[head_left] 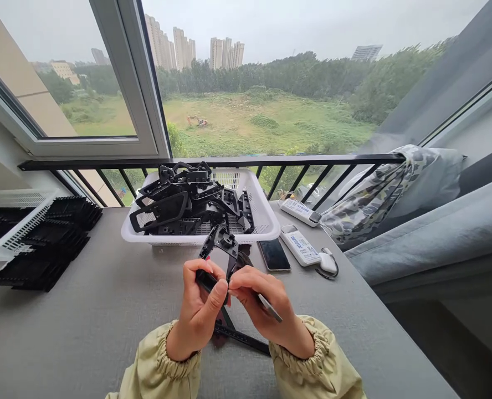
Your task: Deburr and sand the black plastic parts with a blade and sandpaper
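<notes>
My left hand (202,310) is closed around a black moulded plastic frame part (224,239), with the thumb on top. The part sticks up past my fingers toward the basket. My right hand (265,302) meets it at the same spot, fingers pinched against the part. Lying across the right palm is a thin, flat, silver-grey metal tool (271,308); its working end is hidden by my fingers. Below both hands a long black bar (246,339) runs toward my right sleeve. Whether it belongs to the held part I cannot tell.
A white plastic basket (266,221) heaped with black plastic parts (188,194) stands behind my hands. To its right lie a phone (274,255), two white packs (300,246) and a small white case (328,262). Black panels (46,244) are stacked at left. A railing (304,160) bounds the table's back.
</notes>
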The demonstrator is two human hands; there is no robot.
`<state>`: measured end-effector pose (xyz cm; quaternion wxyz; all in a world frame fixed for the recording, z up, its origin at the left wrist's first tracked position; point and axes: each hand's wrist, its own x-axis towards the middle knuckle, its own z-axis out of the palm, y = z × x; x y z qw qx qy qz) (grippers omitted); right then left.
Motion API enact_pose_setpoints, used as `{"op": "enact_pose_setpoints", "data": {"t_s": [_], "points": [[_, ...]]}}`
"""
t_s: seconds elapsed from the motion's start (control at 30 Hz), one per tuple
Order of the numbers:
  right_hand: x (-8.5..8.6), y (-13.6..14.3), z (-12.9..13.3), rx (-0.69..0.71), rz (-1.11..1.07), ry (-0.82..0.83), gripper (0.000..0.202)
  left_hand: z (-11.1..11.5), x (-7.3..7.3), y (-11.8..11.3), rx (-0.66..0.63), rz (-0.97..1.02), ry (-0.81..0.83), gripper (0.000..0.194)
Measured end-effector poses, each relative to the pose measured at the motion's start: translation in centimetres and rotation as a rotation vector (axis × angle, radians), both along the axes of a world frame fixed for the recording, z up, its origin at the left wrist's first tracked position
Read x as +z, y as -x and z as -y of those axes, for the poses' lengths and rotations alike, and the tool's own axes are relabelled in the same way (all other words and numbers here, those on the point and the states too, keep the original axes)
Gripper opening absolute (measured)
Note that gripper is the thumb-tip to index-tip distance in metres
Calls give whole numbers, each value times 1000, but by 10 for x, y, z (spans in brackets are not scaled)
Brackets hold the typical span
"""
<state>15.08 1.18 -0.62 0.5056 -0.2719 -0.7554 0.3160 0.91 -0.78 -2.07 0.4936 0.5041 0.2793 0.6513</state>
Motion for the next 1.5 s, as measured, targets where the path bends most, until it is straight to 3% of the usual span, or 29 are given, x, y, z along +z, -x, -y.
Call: {"op": "enact_pose_setpoints", "data": {"t_s": [0.23,0.47,0.57,0.67,0.83,0.93,1.07,1.2,1.3,1.4,1.5], "points": [[3,0,7,23,24,-26,15,4,4,2,-42,22,2,12],[6,3,27,-33,-50,-88,8,23,21,1,-55,93,-69,18],[3,6,29,-24,-154,-13,9,27,23,2,-44,125,-77,19],[4,7,29,-82,-242,131,11,25,23,3,1,136,-80,32],[17,3,22,-118,-213,259,39,18,27,-1,89,303,74,41],[17,1,15,-132,-137,301,52,12,26,-5,59,445,118,42],[6,2,5,-205,-199,426,57,5,18,-4,-33,515,158,43],[0,1,-3,-336,-315,480,58,3,14,-2,-65,501,169,42],[0,2,-6,-290,-484,489,62,3,16,-4,-99,441,201,42],[0,2,-6,-232,-618,476,60,0,19,-9,-16,334,273,47],[-1,0,-6,-252,-614,464,58,-4,18,-11,48,218,301,47]]}}
